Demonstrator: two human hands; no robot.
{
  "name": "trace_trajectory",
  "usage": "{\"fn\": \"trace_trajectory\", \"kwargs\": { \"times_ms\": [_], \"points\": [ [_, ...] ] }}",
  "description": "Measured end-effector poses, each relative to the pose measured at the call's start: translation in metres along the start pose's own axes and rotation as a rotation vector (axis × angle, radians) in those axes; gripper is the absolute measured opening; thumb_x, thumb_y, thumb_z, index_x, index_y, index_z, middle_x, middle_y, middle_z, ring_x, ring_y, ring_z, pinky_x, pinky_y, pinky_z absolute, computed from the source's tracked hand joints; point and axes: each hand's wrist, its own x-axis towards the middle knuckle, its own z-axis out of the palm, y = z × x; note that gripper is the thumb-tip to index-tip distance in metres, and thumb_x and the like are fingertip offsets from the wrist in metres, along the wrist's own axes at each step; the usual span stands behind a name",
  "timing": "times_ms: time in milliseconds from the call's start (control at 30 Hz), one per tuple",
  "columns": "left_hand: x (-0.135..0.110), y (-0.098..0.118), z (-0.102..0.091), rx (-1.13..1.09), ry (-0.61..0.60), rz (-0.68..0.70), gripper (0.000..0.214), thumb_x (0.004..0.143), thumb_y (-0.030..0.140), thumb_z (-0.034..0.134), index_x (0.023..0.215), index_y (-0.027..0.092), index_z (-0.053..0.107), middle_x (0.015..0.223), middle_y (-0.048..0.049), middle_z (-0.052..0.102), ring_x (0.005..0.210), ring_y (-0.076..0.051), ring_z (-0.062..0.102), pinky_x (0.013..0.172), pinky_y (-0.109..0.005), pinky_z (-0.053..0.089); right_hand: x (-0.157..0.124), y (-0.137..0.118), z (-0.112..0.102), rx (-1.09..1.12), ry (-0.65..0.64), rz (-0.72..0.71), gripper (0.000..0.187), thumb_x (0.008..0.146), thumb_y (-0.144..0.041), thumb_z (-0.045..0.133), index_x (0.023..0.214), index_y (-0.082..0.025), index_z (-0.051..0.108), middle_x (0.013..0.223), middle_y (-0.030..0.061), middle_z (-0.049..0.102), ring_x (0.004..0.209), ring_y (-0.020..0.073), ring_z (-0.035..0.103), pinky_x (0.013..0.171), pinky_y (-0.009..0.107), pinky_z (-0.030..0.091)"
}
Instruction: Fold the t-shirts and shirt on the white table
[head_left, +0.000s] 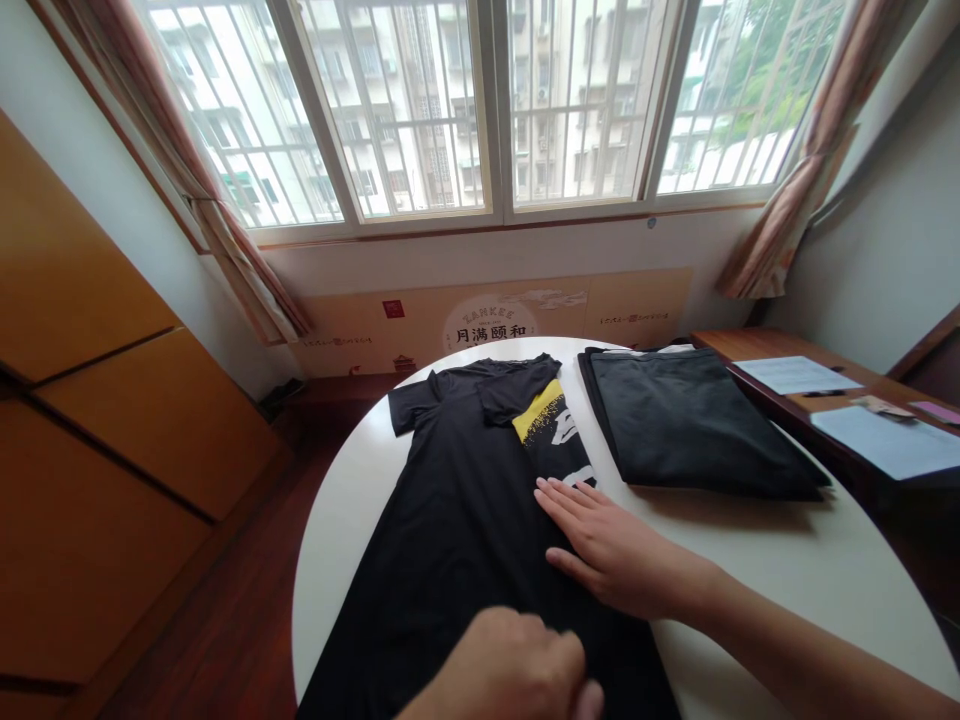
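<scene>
A black T-shirt is spread over the round white table, its collar end toward the window. The right side is folded inward, with one sleeve lying across it and a yellow and white print showing on the folded strip. My right hand lies flat on that strip, fingers stretched out and close together. Low in the picture, above the shirt's lower part, my left hand is curled closed and slightly blurred. Its fingertips are hidden, so whatever it may grip cannot be made out.
A stack of folded black garments rests on the right of the white table. Beyond it, a wooden desk carries papers. Wooden cabinets stand at the left, and a barred window fills the back wall.
</scene>
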Motion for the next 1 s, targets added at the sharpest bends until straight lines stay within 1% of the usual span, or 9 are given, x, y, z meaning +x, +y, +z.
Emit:
{"fn": "trace_trajectory", "kwargs": {
  "times_ms": [133,233,400,533,633,767,833,900,1000],
  "points": [
    [0.047,-0.050,-0.047,-0.104,0.048,-0.465,0.020,0.100,0.032,0.052,0.083,0.024,0.058,0.078,-0.0024,0.073,0.066,-0.019,0.068,0.059,-0.031,0.041,0.002,-0.008,0.003,-0.015,-0.005,0.023,0.074,0.108,-0.049,0.044,0.166,-0.006,0.030,0.173,0.0177,0.023,0.162,0.0333,0.020,0.132,0.057,0.021],
    [0.097,-0.100,-0.066,-0.079,0.124,-0.559,0.009,0.098,0.028,0.054,0.095,0.023,0.062,0.095,-0.0049,0.076,0.086,-0.022,0.072,0.073,-0.031,0.046,0.002,-0.018,0.003,0.022,-0.044,-0.001,0.081,0.106,-0.053,0.046,0.167,-0.004,0.026,0.173,0.0185,0.016,0.163,0.0343,0.012,0.132,0.061,0.011],
    [0.203,-0.183,-0.053,0.019,0.144,-0.487,0.030,0.096,0.022,0.056,0.125,0.015,0.061,0.130,-0.0145,0.070,0.119,-0.026,0.066,0.099,-0.031,0.048,0.001,-0.026,0.003,0.126,-0.065,-0.100,0.087,0.106,-0.058,0.046,0.169,-0.006,0.017,0.174,0.0185,0.008,0.164,0.0328,0.005,0.132,0.061,0.000],
    [0.287,-0.225,-0.032,0.047,0.069,-0.494,0.051,0.091,0.038,0.068,0.135,0.014,0.058,0.142,-0.0186,0.064,0.131,-0.034,0.060,0.108,-0.041,0.044,0.006,-0.015,0.011,0.107,-0.008,-0.159,0.088,0.105,-0.060,0.048,0.168,-0.004,0.021,0.172,0.0231,0.012,0.163,0.0358,0.008,0.131,0.065,0.005],
    [0.335,-0.246,-0.020,0.058,0.018,-0.517,0.054,0.081,0.047,0.079,0.122,0.015,0.065,0.131,-0.0200,0.069,0.124,-0.039,0.062,0.108,-0.049,0.042,0.013,-0.002,0.032,-0.009,0.114,-0.213,0.073,0.110,-0.047,0.045,0.167,-0.005,0.025,0.171,0.0224,0.021,0.162,0.0351,0.016,0.130,0.065,0.017],
    [0.379,-0.273,-0.012,0.027,0.015,-0.592,0.024,0.076,0.035,0.079,0.085,0.017,0.067,0.097,-0.0157,0.074,0.106,-0.036,0.067,0.099,-0.046,0.045,0.028,0.010,0.067,-0.227,0.318,-0.247,0.052,0.113,-0.029,0.037,0.161,-0.007,0.038,0.165,0.0198,0.039,0.156,0.0336,0.036,0.124,0.060,0.039],
    [0.392,-0.287,-0.012,-0.038,0.035,-0.614,0.024,0.082,0.034,0.073,0.070,0.019,0.059,0.076,-0.0102,0.068,0.089,-0.029,0.067,0.084,-0.037,0.047,0.036,0.012,0.081,-0.320,0.418,-0.244,0.047,0.114,-0.028,0.037,0.156,-0.009,0.045,0.161,0.0184,0.048,0.152,0.0322,0.044,0.119,0.057,0.047],
    [0.401,-0.300,-0.015,-0.129,0.060,-0.602,0.038,0.090,0.038,0.065,0.060,0.021,0.048,0.062,-0.0045,0.056,0.071,-0.021,0.059,0.069,-0.032,0.043,0.044,0.014,0.093,-0.395,0.540,-0.227,0.043,0.114,-0.027,0.039,0.151,-0.011,0.052,0.156,0.0156,0.056,0.147,0.0309,0.052,0.114,0.055,0.053],
    [0.407,-0.315,-0.014,-0.254,0.104,-0.558,0.051,0.095,0.046,0.056,0.055,0.023,0.034,0.054,0.0009,0.040,0.056,-0.014,0.042,0.057,-0.030,0.034,0.056,0.016,0.102,-0.460,0.718,-0.214,0.033,0.111,-0.026,0.048,0.138,-0.016,0.063,0.145,0.0113,0.067,0.136,0.0292,0.063,0.109,0.053,0.057]
  ]
}}
